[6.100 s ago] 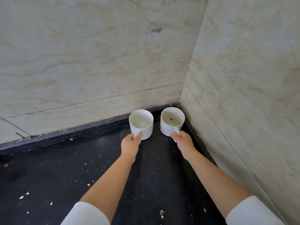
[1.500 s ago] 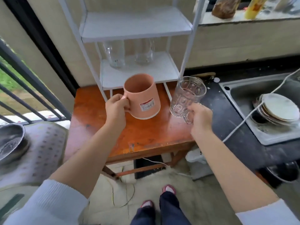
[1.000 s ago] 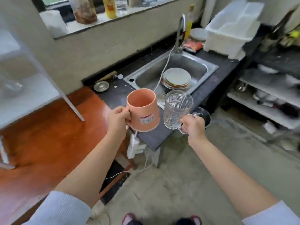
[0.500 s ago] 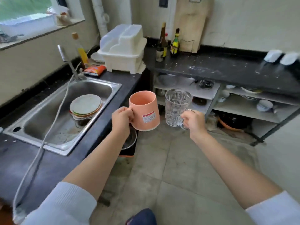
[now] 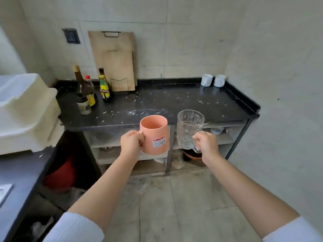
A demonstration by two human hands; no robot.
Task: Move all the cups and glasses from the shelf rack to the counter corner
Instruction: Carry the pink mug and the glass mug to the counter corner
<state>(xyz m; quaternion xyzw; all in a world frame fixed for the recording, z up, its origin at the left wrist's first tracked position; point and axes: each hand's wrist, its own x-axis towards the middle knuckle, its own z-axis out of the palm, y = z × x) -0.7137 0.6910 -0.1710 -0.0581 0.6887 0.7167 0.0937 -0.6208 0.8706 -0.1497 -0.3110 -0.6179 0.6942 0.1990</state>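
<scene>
My left hand (image 5: 131,143) grips the handle of a salmon-pink plastic mug (image 5: 154,135) with a price sticker, held upright in the air. My right hand (image 5: 206,144) holds a clear patterned glass mug (image 5: 189,130) by its handle, just right of the pink one. Both hang in front of the black counter (image 5: 166,103). Two white cups (image 5: 206,80) (image 5: 219,80) stand side by side in the counter's far right corner against the wall. The shelf rack is out of view.
Three sauce bottles (image 5: 87,91) and a wooden cutting board (image 5: 114,61) stand at the counter's back left. A white plastic dish box (image 5: 26,112) sits on the left counter. Open shelves with bowls (image 5: 216,131) lie under the counter. Tiled floor (image 5: 174,198) stretches ahead.
I have turned away from the rack and sink toward the black counter, carrying both mugs. The counter corner with the two white cups is now ahead, closer than before.
</scene>
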